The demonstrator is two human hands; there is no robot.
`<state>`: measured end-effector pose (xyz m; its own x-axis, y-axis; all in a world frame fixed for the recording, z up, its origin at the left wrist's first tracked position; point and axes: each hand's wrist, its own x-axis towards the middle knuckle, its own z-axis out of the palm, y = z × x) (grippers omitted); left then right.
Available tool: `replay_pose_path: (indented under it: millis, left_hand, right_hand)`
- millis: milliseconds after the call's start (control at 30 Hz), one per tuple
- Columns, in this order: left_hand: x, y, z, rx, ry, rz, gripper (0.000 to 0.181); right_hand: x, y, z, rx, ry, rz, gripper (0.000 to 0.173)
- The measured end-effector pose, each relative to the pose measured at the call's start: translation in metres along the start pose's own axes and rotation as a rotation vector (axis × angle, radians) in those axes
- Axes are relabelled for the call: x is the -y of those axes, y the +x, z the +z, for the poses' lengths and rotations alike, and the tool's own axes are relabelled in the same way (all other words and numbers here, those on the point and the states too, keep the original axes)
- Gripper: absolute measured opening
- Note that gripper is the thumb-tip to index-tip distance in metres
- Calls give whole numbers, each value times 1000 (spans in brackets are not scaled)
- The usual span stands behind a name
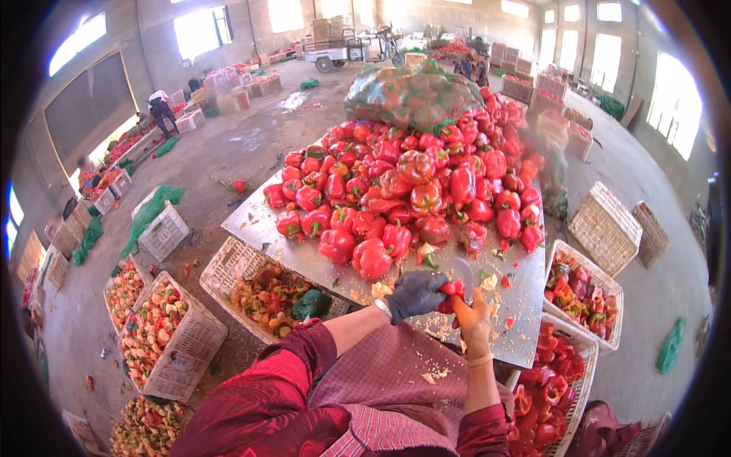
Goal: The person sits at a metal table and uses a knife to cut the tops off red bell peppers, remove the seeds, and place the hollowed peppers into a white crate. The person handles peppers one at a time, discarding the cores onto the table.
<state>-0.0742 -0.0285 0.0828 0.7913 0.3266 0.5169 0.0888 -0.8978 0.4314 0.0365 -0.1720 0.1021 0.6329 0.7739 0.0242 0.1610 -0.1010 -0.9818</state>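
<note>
My left hand [420, 295], in a dark glove, grips a red bell pepper [452, 291] above the near edge of a metal-topped table [348, 280]. Bare, with a band at the wrist, my right hand [474, 320] holds a knife with a curved blade [464, 273]. The blade rises just beyond the pepper, and the handle is hidden in my fingers. My right thumb lies close against the pepper. Beyond both hands spreads a big heap of whole red bell peppers [394, 188]. Seeds and cut scraps [440, 325] litter the tabletop around my hands.
A green mesh sack of peppers [414, 97] lies on the heap. At left, a plastic crate [223, 268] holds cores and scraps; another full crate [177, 354] stands beyond it. Crates of cut red peppers [551, 394] and mixed pieces [582, 297] stand at right. A person [161, 111] bends far left.
</note>
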Motion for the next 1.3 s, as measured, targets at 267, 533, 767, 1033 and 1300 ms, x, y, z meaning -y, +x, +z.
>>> replay_pose_path:
  millis: [267, 533, 767, 1033, 1300]
  left_hand:
    - [3, -19, -4, -166, -743, -427, 19]
    - [11, -37, -23, -29, -1028, -484, 25]
    - [0, -13, -17, 225, -974, -282, 51]
    - [-31, -19, 0, 177, -198, -376, 33]
    - [-24, -24, 21, 29, -1513, -788, 21]
  right_hand:
    - [-82, 17, -52, -338, 795, 36, 17]
    - [-43, -17, -35, -153, 534, 5, 24]
    - [20, -31, -17, 205, 356, 152, 25]
    - [0, -22, -7, -135, 196, -8, 21]
    - [-52, -15, -16, -75, 902, 145, 19]
